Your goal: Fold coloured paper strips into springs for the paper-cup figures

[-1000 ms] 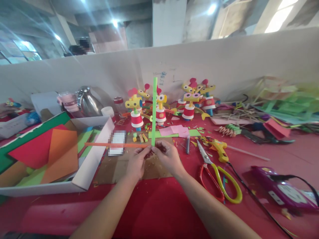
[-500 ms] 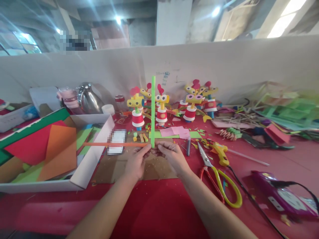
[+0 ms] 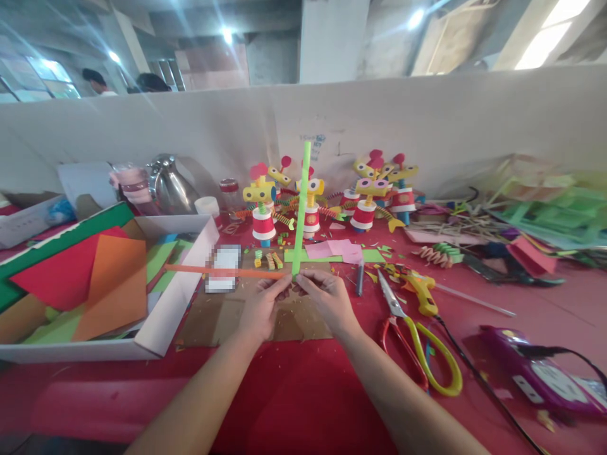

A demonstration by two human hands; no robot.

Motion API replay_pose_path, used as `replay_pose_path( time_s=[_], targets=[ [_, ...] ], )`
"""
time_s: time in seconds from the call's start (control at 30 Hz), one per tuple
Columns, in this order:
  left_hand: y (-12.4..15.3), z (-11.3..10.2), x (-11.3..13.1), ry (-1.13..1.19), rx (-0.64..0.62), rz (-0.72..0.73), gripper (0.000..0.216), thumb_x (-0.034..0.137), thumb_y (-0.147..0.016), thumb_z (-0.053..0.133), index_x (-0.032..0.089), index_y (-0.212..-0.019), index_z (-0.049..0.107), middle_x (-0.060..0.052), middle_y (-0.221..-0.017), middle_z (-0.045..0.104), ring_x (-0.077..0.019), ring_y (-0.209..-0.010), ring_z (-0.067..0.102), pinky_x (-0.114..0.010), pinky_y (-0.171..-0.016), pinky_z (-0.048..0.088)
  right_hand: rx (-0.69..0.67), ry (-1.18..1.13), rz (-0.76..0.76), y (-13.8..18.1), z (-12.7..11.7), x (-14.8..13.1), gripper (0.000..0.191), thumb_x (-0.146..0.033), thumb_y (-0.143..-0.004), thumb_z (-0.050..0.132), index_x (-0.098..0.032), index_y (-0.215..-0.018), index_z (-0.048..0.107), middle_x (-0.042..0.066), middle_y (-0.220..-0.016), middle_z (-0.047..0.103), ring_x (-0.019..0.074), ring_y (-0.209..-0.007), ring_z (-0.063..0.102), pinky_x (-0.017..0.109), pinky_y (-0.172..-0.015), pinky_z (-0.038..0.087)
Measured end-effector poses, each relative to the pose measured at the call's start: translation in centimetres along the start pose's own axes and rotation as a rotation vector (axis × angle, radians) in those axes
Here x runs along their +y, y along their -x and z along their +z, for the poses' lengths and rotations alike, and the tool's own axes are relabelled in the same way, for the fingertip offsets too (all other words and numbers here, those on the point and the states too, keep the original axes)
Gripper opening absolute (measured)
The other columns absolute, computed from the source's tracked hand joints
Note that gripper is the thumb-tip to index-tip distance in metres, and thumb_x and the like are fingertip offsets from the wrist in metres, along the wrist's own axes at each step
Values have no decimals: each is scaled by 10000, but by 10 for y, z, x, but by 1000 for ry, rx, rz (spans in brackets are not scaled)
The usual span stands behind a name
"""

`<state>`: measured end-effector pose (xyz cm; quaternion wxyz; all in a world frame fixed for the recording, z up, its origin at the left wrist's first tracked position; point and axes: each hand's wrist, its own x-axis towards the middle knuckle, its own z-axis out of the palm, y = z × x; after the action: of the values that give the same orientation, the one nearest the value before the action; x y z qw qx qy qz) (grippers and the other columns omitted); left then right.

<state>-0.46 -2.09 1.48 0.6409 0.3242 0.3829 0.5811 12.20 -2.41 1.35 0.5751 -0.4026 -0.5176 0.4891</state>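
Note:
A long orange paper strip [image 3: 251,273] stretches left from the fingertips of my left hand [image 3: 263,306], which is closed in a pinch at its right end. A light green paper strip [image 3: 302,208] stands up from that same end, its top leaning slightly right. My right hand [image 3: 329,300] is closed, thumb and fingers pinching at the foot of the green strip. The two strips meet between my hands at about a right angle; fingers hide part of the joint. Below lies a brown cardboard sheet [image 3: 213,322] on the red table.
Several paper-cup robot figures [image 3: 364,212] stand behind. At left is a white box [image 3: 161,328] of coloured paper. Scissors [image 3: 401,316], a yellow glue gun [image 3: 423,294] and a purple device [image 3: 535,366] with a cable lie at right. A steel jug [image 3: 173,186] stands back left.
The green strip has gone from upright to a slight lean, its top shifting right. My right fingers have closed in at its foot. The orange strip's left end is slightly higher.

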Motion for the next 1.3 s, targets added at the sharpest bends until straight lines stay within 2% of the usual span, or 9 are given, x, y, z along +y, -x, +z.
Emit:
replay_pose_path(
  time_s=[0.13,0.27,0.53,0.67,0.87,0.97,1.1,1.3],
  targets=[
    [2,-1,3,6,-20,6,152,254,-608,803,159,-696,723,9,-576,610,-96,-555,529,-235,-579,411,2,-13,-3,-1,-1,-2,146,-305,-775,648,-191,-770,738,9,-685,682,139,-640,604,271,-642,492],
    [3,0,5,-9,-41,7,127,232,-597,796,161,-664,715,7,-582,617,-87,-536,511,-227,-546,386,27,-31,-5,-2,-2,-3,132,-301,-764,660,-191,-768,733,8,-689,683,132,-628,594,268,-636,485],
    [-2,-6,-1,-196,27,55,170,301,-620,781,151,-681,727,-12,-610,639,-108,-581,522,-244,-605,389,-10,-81,63,-2,-1,2,158,-318,-755,675,-172,-789,724,14,-686,666,125,-637,579,258,-627,462],
    [-1,-8,3,-366,86,64,204,347,-650,759,147,-673,725,-17,-583,622,-126,-592,535,-247,-606,385,10,-88,87,-3,-1,6,166,-332,-720,707,-168,-746,710,12,-679,660,131,-645,587,260,-625,458],
    [2,-9,8,-518,4,138,147,310,-695,727,169,-736,738,-46,-668,672,-174,-674,587,-269,-651,419,56,-103,104,-5,-2,4,162,-326,-687,732,-171,-702,690,-4,-602,637,117,-585,559,251,-589,438],
    [1,-8,7,-384,49,71,116,277,-683,734,164,-663,717,-22,-601,634,-141,-596,545,-256,-609,407,57,-127,111,-5,-2,3,151,-313,-675,738,-172,-705,693,-5,-611,641,112,-579,556,249,-591,438],
    [-3,-5,2,-76,-13,-29,146,222,-594,801,135,-669,711,-28,-625,642,-118,-591,549,-236,-585,412,61,-140,100,-5,-2,6,150,-312,-671,736,-171,-700,691,-11,-624,634,106,-579,549,245,-592,438],
    [-8,-7,-6,-8,20,-39,211,231,-529,842,143,-667,708,-10,-628,649,-102,-596,562,-216,-582,420,74,-115,85,-7,-2,12,165,-327,-667,727,-169,-698,693,-6,-623,643,112,-572,548,248,-585,438]
  ],
)
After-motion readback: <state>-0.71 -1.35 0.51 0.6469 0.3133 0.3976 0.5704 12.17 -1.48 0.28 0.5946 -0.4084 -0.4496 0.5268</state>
